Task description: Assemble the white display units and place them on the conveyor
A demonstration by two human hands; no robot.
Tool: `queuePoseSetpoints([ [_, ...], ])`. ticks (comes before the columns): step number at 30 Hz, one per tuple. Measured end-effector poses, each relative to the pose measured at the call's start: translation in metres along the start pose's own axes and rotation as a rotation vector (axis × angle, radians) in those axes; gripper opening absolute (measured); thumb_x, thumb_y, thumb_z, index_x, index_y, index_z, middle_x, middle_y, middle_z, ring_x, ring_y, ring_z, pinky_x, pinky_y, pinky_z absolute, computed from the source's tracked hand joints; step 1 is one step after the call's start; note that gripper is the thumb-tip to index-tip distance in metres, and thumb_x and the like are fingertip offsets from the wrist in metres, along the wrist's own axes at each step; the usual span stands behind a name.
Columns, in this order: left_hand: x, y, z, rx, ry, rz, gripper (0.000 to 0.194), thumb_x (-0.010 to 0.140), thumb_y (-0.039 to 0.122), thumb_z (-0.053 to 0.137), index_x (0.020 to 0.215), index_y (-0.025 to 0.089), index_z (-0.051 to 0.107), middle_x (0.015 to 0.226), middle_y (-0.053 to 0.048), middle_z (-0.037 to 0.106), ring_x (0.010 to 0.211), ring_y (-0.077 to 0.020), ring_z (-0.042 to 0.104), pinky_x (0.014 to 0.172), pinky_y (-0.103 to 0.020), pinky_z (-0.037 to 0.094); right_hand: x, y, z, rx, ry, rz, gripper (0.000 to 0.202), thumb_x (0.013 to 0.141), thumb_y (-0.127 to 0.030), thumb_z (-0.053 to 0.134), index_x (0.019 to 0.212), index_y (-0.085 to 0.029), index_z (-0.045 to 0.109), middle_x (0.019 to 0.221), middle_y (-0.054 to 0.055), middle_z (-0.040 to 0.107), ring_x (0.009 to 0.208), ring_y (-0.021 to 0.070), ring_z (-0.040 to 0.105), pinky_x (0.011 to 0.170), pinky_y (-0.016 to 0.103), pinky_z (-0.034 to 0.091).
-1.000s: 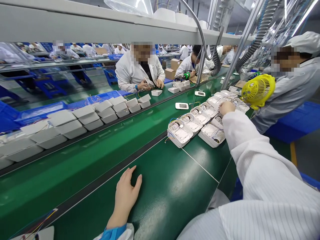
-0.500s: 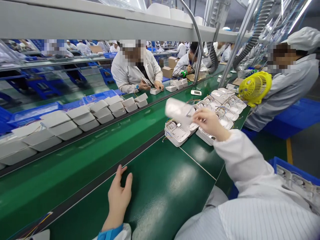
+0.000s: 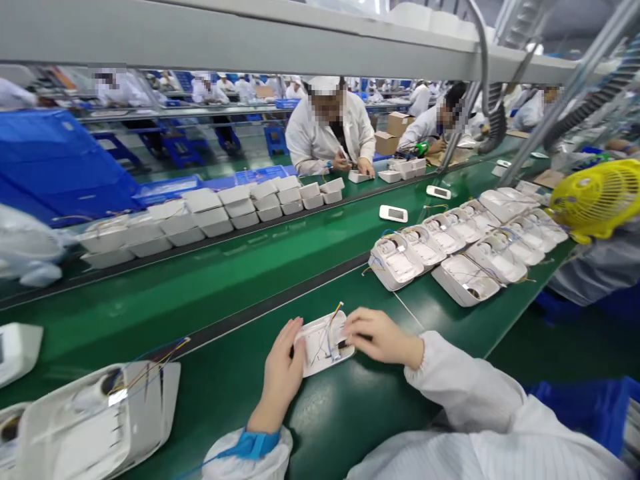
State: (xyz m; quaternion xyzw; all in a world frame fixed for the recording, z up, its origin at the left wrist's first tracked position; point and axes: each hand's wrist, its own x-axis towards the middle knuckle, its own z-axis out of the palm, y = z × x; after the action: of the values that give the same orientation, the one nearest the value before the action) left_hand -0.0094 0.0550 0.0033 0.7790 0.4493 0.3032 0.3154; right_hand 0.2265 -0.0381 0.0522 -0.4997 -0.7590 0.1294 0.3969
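Note:
In front of me a white plastic housing [image 3: 317,347] lies slightly tilted on the green work surface, its hollow side up. Thin coloured wires [image 3: 331,330] stick up from inside it. My left hand [image 3: 283,370] grips its left edge, thumb near the rim and fingers along the side. My right hand [image 3: 383,337] is closed around its right end, fingertips bent over the rim beside the wires and a dark part. What exactly those fingertips press on is partly hidden.
Rows of similar open housings [image 3: 400,263] stand ahead on the right; larger ones [image 3: 95,433] lie at the lower left. Stacked white housings [image 3: 200,200] line the conveyor's far side, with white display units [image 3: 393,213] on the belt. A yellow fan [image 3: 597,200] is at right. Co-workers [image 3: 330,133] sit opposite.
My right hand has brought the white housing from the right-hand rows to in front of me. My left hand has moved right and taken its left edge. The view has turned left.

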Motion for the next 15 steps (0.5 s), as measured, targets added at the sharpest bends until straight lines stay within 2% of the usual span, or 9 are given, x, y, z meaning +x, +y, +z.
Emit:
queuePoseSetpoints([
  [3, 0.001, -0.003, 0.004, 0.074, -0.025, 0.118, 0.043, 0.093, 0.041, 0.045, 0.124, 0.017, 0.065, 0.131, -0.010, 0.065, 0.132, -0.0300, 0.053, 0.112, -0.053, 0.041, 0.034, 0.024, 0.012, 0.088, 0.225, 0.230, 0.020, 0.093, -0.029, 0.055, 0.106, -0.024, 0.070, 0.103, 0.007, 0.068, 0.083, 0.0163, 0.066, 0.067, 0.028, 0.054],
  [5, 0.001, -0.003, 0.005, 0.102, -0.007, 0.151, 0.040, 0.093, 0.038, 0.047, 0.123, 0.017, 0.064, 0.129, -0.011, 0.066, 0.129, -0.0301, 0.055, 0.110, -0.053, 0.044, 0.058, 0.044, 0.029, 0.068, 0.263, 0.333, 0.023, 0.094, -0.028, 0.050, 0.104, -0.023, 0.070, 0.098, 0.007, 0.069, 0.072, 0.0140, 0.064, 0.062, 0.026, 0.052],
  [7, 0.000, -0.002, 0.005, 0.120, 0.010, 0.171, 0.036, 0.093, 0.035, 0.048, 0.120, 0.018, 0.066, 0.126, -0.011, 0.068, 0.128, -0.0297, 0.056, 0.108, -0.053, 0.046, 0.076, 0.060, 0.049, 0.047, 0.228, 0.358, 0.023, 0.093, -0.026, 0.049, 0.095, -0.021, 0.072, 0.090, 0.005, 0.070, 0.067, 0.0132, 0.063, 0.062, 0.026, 0.052],
  [10, -0.004, 0.004, 0.004, 0.138, 0.001, 0.218, 0.035, 0.093, 0.030, 0.049, 0.122, 0.019, 0.064, 0.128, -0.011, 0.067, 0.128, -0.0290, 0.056, 0.108, -0.052, 0.046, 0.085, 0.070, 0.069, 0.018, 0.133, 0.326, 0.017, 0.088, -0.027, 0.059, 0.080, -0.021, 0.073, 0.080, 0.004, 0.070, 0.069, 0.0153, 0.063, 0.066, 0.028, 0.050],
  [15, -0.007, 0.013, 0.002, 0.126, -0.082, 0.319, 0.040, 0.090, 0.026, 0.053, 0.129, 0.020, 0.061, 0.133, -0.012, 0.063, 0.130, -0.0285, 0.054, 0.108, -0.053, 0.044, 0.078, 0.069, 0.067, -0.007, 0.014, 0.269, 0.019, 0.089, -0.030, 0.057, 0.084, -0.022, 0.073, 0.083, 0.004, 0.070, 0.075, 0.0170, 0.065, 0.070, 0.030, 0.049],
])
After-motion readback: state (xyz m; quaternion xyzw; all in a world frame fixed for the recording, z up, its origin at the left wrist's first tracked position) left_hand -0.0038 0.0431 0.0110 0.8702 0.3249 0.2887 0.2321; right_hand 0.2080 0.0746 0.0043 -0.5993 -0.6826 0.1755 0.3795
